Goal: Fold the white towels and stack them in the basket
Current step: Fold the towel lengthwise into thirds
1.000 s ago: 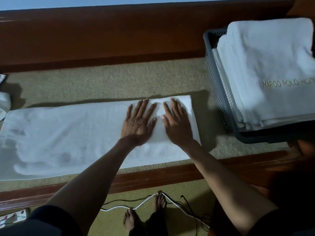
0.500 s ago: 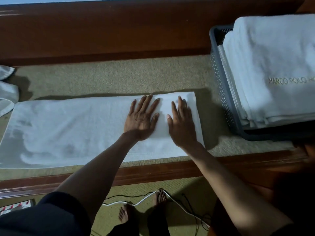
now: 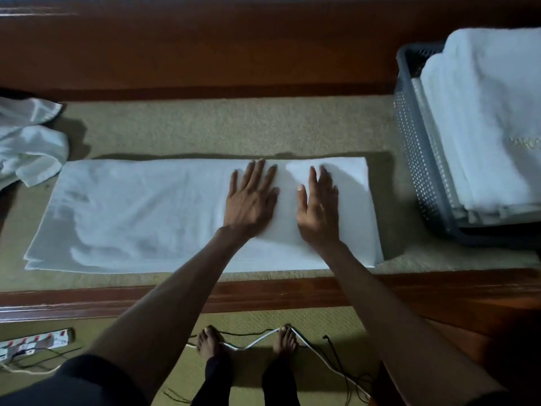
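A long white towel [image 3: 131, 218], folded lengthwise, lies flat on the carpeted ledge in front of me. My left hand [image 3: 251, 200] and my right hand [image 3: 319, 209] both press flat on its right part, fingers straight, a small gap between them. At the right stands a grey perforated basket [image 3: 415, 159] holding a stack of folded white towels [image 3: 483, 118] that rises above its rim. A crumpled white towel [image 3: 29, 142] lies at the far left edge.
A dark wooden rail [image 3: 292, 294] borders the ledge at the front, and a wooden panel [image 3: 205, 48] rises behind it. On the floor below are my bare feet, loose cables [image 3: 257, 341] and a power strip [image 3: 32, 344] at the left.
The view has shifted, so the whole scene sits further right and lower. My hands have slid slightly apart on the towel, both still pressing flat.
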